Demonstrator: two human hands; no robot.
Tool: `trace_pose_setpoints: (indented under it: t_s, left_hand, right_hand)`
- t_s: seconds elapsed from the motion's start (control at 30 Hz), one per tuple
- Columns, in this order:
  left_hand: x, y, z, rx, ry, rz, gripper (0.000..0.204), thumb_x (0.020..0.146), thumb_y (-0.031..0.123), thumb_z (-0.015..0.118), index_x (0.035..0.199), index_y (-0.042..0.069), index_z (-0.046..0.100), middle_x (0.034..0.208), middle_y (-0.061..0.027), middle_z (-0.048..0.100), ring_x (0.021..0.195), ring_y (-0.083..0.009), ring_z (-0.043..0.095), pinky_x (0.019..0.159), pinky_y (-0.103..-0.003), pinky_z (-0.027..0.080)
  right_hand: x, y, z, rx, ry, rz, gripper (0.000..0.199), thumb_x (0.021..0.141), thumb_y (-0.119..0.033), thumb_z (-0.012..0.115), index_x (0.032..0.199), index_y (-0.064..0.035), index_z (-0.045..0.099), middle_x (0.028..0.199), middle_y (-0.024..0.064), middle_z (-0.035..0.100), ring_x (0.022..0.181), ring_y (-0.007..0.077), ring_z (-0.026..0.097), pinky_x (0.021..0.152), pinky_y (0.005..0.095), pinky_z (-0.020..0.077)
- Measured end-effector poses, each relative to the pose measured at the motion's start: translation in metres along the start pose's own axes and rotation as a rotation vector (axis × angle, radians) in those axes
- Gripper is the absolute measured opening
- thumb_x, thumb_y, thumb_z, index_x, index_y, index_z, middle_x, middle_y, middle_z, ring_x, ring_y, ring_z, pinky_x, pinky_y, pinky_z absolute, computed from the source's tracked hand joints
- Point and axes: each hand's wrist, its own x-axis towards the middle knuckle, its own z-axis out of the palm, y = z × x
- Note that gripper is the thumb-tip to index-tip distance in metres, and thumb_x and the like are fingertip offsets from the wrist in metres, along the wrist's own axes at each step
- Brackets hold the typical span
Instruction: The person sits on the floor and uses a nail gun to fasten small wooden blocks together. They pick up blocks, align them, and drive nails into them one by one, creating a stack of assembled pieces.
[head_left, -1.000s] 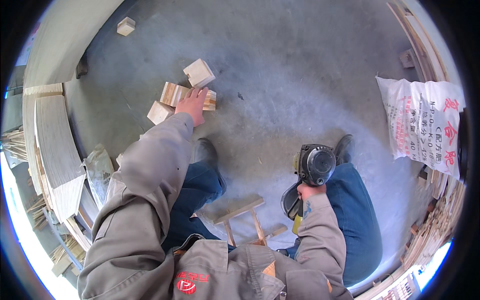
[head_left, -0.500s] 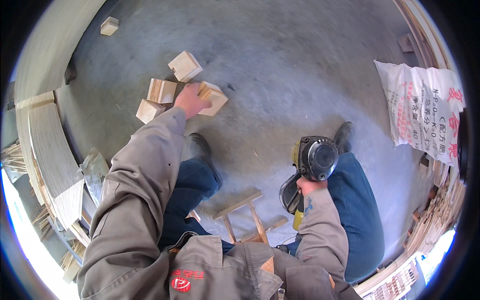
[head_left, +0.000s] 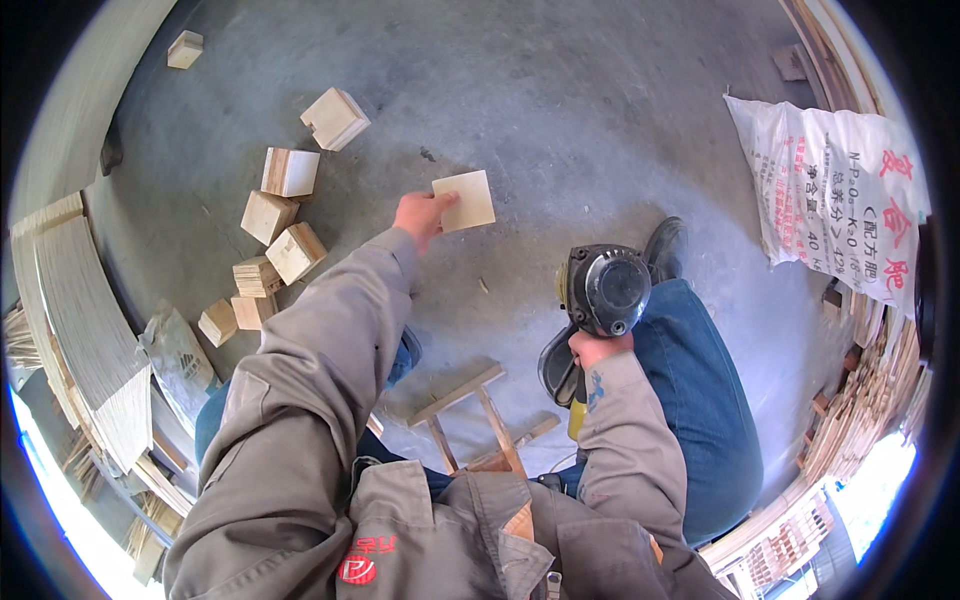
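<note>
My left hand (head_left: 424, 216) reaches forward over the floor and grips a pale, square wooden block (head_left: 468, 202) by its left side, thumb on its flat face. To its left lie several loose wooden blocks, among them a notched block (head_left: 335, 119) and a layered block (head_left: 296, 253). My right hand (head_left: 602, 346) is wrapped around the handle of a black nail gun (head_left: 608, 290) in front of my right knee. The gun's rounded head points up toward me, and its nose is hidden.
A low wooden frame (head_left: 455, 395) stands between my legs. White printed sack (head_left: 830, 200) and stacked wood strips (head_left: 865, 430) line the right side. Bent plywood sheets (head_left: 100, 310) and a plastic bag (head_left: 180, 350) are at left. One block (head_left: 185, 50) lies far left.
My left hand has moved right with the block, away from the other blocks. The view has shifted, and more blocks show beside my left arm. The nail gun stays in my right hand.
</note>
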Motion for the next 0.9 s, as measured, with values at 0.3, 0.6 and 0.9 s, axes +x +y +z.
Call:
trace_pose_setpoints:
  t_s: [0.3,0.6,0.9]
  left_hand:
    - [-0.049,0.071,-0.062,-0.041,0.067,0.095,0.053,0.097,0.035,0.066,0.131,-0.004,0.055,0.130,-0.0200,0.061,0.119,-0.0315,0.060,0.101,-0.047,0.046]
    - [-0.268,0.207,-0.075,-0.063,-0.115,0.666,0.043,0.095,0.028,0.067,0.127,-0.001,0.063,0.119,-0.0135,0.069,0.112,-0.0241,0.065,0.098,-0.038,0.050]
    - [-0.356,0.155,-0.131,0.129,0.232,0.998,0.042,0.094,0.022,0.070,0.125,-0.006,0.064,0.107,-0.0136,0.072,0.099,-0.0171,0.068,0.087,-0.028,0.053]
  right_hand:
    - [0.004,-0.013,0.003,-0.136,-0.018,0.148,0.004,0.070,-0.002,0.068,0.070,0.0010,0.066,0.063,0.0103,0.067,0.050,0.0197,0.064,0.049,0.0344,0.0514]
    - [0.015,-0.007,0.008,-0.281,-0.081,0.126,0.013,0.069,-0.015,0.073,0.072,-0.0028,0.071,0.070,0.0134,0.072,0.066,0.0243,0.072,0.064,0.0366,0.0560]
    - [-0.002,-0.001,0.008,-0.376,-0.032,0.026,0.012,0.072,-0.013,0.074,0.075,-0.0020,0.071,0.071,0.0120,0.072,0.065,0.0236,0.070,0.064,0.0369,0.0551]
